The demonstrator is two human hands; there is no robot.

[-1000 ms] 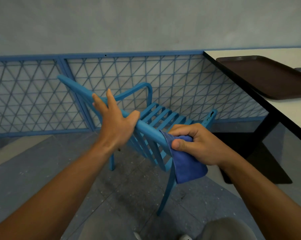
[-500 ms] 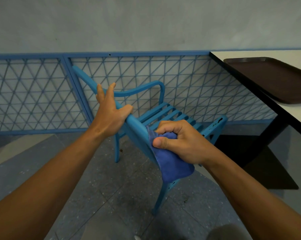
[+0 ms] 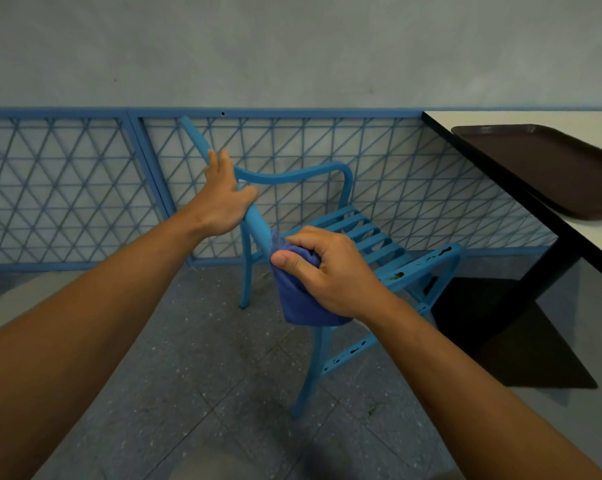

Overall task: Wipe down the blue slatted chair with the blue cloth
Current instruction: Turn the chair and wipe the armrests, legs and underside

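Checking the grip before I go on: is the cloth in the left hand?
No, the right hand grips the cloth, while the left hand holds the chair.

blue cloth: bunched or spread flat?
Bunched. The right hand grips the blue cloth in a wad against the blue slatted chair's top rail, its loose end hanging below the fist.

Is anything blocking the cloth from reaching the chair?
Nothing visible does. The right hand already presses the bunched blue cloth against the blue slatted chair at its top rail, just below the steadying left hand.
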